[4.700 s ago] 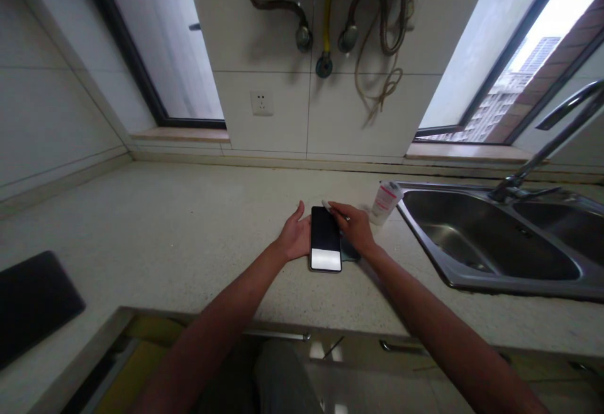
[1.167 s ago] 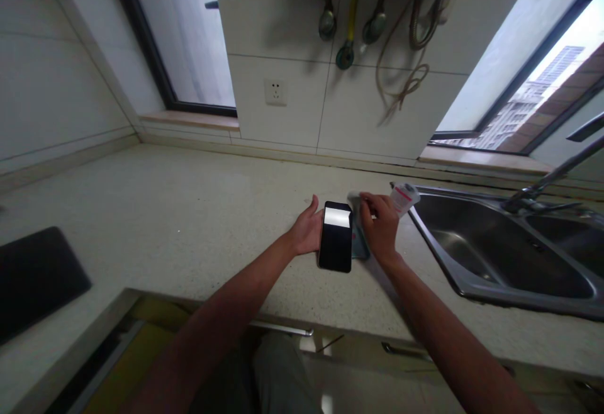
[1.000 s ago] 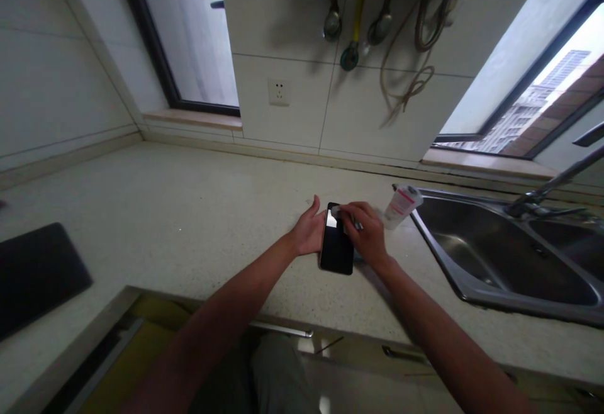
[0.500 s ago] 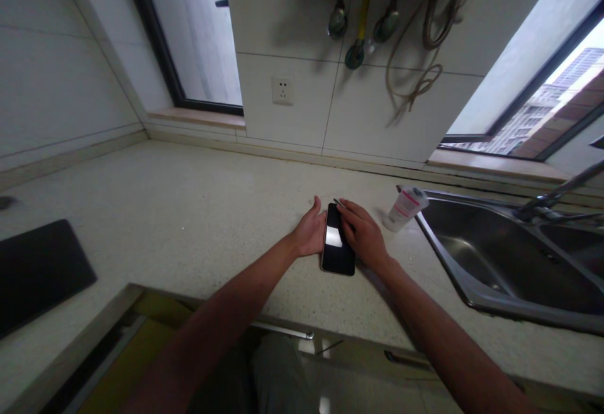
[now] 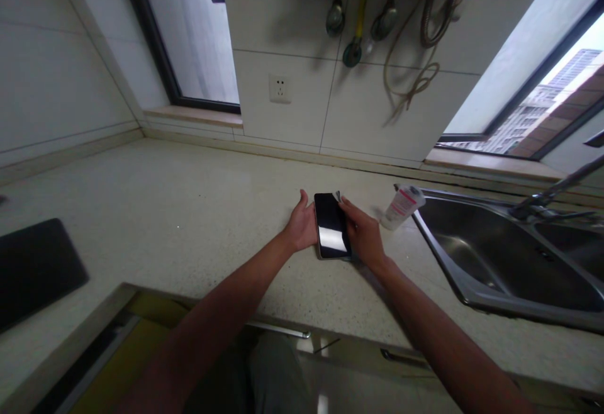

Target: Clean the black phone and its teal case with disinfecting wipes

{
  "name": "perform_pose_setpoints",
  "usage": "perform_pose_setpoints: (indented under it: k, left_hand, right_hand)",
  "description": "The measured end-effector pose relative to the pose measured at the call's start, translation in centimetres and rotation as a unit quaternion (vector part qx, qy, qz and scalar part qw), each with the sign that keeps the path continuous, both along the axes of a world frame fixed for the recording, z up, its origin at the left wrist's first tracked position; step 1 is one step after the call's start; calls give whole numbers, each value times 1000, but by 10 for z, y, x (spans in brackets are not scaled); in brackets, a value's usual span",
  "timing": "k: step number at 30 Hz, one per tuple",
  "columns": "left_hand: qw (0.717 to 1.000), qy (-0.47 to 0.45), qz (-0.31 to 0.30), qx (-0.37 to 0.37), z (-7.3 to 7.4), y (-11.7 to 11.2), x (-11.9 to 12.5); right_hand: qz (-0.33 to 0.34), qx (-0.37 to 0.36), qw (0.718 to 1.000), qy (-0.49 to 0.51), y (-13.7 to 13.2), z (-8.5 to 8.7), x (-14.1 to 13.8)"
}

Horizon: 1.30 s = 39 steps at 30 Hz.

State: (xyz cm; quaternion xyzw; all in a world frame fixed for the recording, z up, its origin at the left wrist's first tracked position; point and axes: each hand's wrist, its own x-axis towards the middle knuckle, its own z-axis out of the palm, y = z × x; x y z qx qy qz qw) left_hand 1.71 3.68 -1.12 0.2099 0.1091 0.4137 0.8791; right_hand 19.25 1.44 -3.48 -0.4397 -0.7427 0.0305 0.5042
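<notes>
A smartphone [image 5: 331, 212] with a dark screen and a bright reflection lies across the fingers of my left hand [image 5: 301, 226], just above the counter. The left thumb points up, clear of the phone, and the other fingers are partly hidden under its left edge. At the phone's upper right corner, my right hand [image 5: 365, 231] pinches a small whitish-grey piece [image 5: 338, 196], too small to identify. The lower fingers of that hand lie along the phone's right side and are partly hidden.
A clear plastic cup [image 5: 402, 207] with pink print stands tilted to the right, beside a steel sink [image 5: 465, 297] with a faucet [image 5: 538, 203]. A flat black panel [image 5: 38, 269] lies at the left on the pale countertop [image 5: 212, 225]. Below the front edge, a drawer [image 5: 117, 351] is open.
The phone has shifted slightly up and left, and its reflection sits lower on the screen. Both hands moved with it; the whitish piece shows more at the corner.
</notes>
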Motion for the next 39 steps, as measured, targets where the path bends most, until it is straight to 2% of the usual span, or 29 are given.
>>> perform_pose_setpoints:
  k: [8, 13, 17, 20, 22, 28, 32, 35, 39]
  left_hand:
    - [991, 17, 132, -27, 8, 7, -7]
    - [987, 22, 160, -14, 7, 14, -14]
    - [983, 20, 180, -13, 5, 17, -17]
    - [983, 13, 181, -24, 4, 18, -19]
    - [983, 9, 179, -29, 3, 19, -20]
    - [985, 9, 167, -32, 2, 19, -18]
    - [987, 17, 157, -34, 4, 16, -15]
    - [989, 29, 144, -32, 6, 14, -12]
    - [992, 49, 110, -41, 7, 11, -10]
  right_hand:
    - [20, -3, 999, -38, -6, 1, -7]
    - [13, 8, 999, -45, -11, 6, -8]
    - [-22, -8, 999, -47, -14, 9, -7]
    - [-38, -18, 998, -48, -15, 12, -7]
    - [-26, -12, 998, -52, -16, 14, -8]
    - [124, 6, 989, -76, -21, 17, -16]
    - [186, 13, 980, -66, -25, 16, -21]
    - [200, -2, 979, -40, -26, 13, -24]
    - [185, -9, 982, -29, -25, 12, -26]
